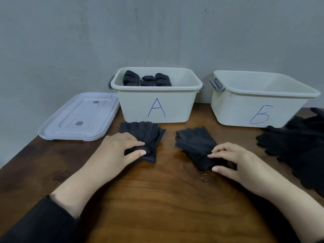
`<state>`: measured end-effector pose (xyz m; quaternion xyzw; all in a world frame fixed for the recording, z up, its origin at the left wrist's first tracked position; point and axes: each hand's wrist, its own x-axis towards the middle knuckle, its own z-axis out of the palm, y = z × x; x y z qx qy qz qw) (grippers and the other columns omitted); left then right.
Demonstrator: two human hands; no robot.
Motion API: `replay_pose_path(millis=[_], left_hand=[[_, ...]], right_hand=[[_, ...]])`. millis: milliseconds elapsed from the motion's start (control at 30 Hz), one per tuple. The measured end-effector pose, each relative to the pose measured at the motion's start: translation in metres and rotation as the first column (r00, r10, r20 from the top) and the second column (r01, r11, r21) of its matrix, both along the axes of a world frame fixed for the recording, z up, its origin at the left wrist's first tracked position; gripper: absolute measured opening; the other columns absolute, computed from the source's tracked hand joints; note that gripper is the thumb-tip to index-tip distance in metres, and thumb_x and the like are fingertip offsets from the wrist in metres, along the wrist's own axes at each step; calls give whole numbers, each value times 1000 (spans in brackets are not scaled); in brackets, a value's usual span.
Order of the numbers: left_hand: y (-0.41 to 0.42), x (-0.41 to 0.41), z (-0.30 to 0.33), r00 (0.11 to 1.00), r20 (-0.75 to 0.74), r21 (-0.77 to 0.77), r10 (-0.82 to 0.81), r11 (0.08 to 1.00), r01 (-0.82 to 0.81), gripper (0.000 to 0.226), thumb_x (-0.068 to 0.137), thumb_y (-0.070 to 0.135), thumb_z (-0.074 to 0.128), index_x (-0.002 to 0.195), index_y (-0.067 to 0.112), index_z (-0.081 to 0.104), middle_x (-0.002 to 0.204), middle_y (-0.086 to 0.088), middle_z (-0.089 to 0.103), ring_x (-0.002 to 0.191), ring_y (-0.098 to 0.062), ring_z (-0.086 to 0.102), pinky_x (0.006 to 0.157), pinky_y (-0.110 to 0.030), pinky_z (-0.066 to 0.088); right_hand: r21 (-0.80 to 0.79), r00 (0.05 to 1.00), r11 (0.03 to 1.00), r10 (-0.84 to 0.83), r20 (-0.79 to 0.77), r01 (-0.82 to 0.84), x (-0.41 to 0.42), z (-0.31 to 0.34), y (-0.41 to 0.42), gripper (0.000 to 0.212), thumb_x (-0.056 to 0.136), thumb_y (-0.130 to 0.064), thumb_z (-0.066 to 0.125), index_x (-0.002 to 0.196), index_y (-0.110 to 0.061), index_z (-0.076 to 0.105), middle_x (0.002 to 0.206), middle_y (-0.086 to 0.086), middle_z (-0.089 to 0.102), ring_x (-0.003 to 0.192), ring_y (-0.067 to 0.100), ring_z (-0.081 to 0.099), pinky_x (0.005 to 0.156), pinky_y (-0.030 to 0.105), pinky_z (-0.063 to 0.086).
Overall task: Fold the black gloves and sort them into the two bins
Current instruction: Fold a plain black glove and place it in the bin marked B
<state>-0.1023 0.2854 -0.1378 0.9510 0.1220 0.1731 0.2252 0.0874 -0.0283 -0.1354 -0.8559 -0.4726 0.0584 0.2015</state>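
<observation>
While bin A (156, 104), just beyond the left hand (115, 151), already holds a few dotted black gloves (147, 79), bin B (259, 106) beyond the right hand (235, 162) shows nothing inside from this angle, so sorting looks approx. a third done at most. L hand pinches the near end of one plain glove (142, 135), thumb & fingers curled on the fabric; R hand grips the cuff end of a second glove (194, 144) the same way, both flat on the table (157, 199). Left to do, I'd judge: fold these two, bin them, then work thru the pile of gloves (301, 146) well out to the R of the right hand.
</observation>
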Motion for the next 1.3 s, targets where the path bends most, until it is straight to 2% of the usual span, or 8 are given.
replay_pose_path(millis=[233, 467, 567, 733, 900, 1033, 1167, 1300], left_hand=[[-2, -2, 0, 997, 57, -61, 42, 997, -38, 39, 91, 56, 45, 118, 40, 69, 108, 26, 64, 109, 2, 56, 101, -39, 44], [-16, 10, 19, 918, 320, -250, 235, 955, -158, 19, 101, 28, 53, 104, 33, 71, 101, 22, 68, 98, 9, 59, 81, -2, 39], [-31, 25, 40, 859, 418, -279, 294, 942, -187, 19, 102, 26, 52, 97, 31, 70, 94, 18, 68, 92, 2, 59, 78, -6, 40], [-78, 71, 67, 854, 501, -120, 138, 989, -89, 22, 102, 30, 52, 96, 22, 72, 90, 7, 68, 93, -16, 61, 82, -31, 46], [-144, 103, 57, 969, 214, -138, -127, 978, 158, 33, 103, 40, 43, 124, 32, 67, 122, 7, 69, 115, -12, 60, 101, -33, 47], [-151, 85, 39, 970, 173, -152, -169, 969, 196, 36, 105, 35, 40, 135, 30, 60, 132, 17, 61, 123, 6, 47, 98, -1, 33], [-121, 63, 26, 980, 157, 15, -126, 992, 125, 28, 102, 29, 44, 120, 29, 66, 113, 22, 61, 109, 7, 50, 93, -1, 34], [-106, 54, 4, 961, -130, 244, -244, 932, 269, 39, 102, 24, 46, 138, 31, 58, 144, 17, 47, 132, -1, 38, 110, -11, 15]], right_hand=[[-15, 993, 1000, -23, 116, 25, -19, -6, 15, 61, 84, -73, 42, 131, -42, 64, 111, -28, 50, 110, -1, 44, 96, 29, 43], [87, 990, 989, -122, 66, 116, -31, -3, 25, 60, 87, -71, 37, 128, -38, 66, 110, -25, 52, 107, -1, 49, 101, 31, 36], [310, 977, 930, -214, 23, 196, -34, 0, 30, 53, 90, -64, 41, 124, -33, 66, 111, -24, 56, 106, -1, 54, 97, 27, 43], [604, 897, 700, -121, -424, 380, -41, 8, 32, 42, 90, -55, 49, 125, -37, 64, 117, -20, 71, 113, -4, 63, 94, 12, 49], [607, 454, 475, 405, -793, 637, -42, 13, 35, 53, 100, -45, 45, 143, -15, 52, 135, 6, 66, 125, 23, 63, 107, 46, 49], [507, 407, 454, 303, -861, 733, -34, 14, 25, 29, 107, -19, 48, 131, -12, 62, 122, 9, 73, 116, 24, 69, 106, 51, 49], [431, 357, 401, 249, -900, 808, -19, 11, 17, 29, 105, -12, 50, 131, -14, 62, 119, 6, 74, 112, 25, 71, 105, 51, 50], [393, 330, 332, 230, -915, 858, -9, 11, 5, 30, 103, -12, 55, 132, -9, 61, 120, 7, 74, 112, 25, 70, 105, 48, 50]])
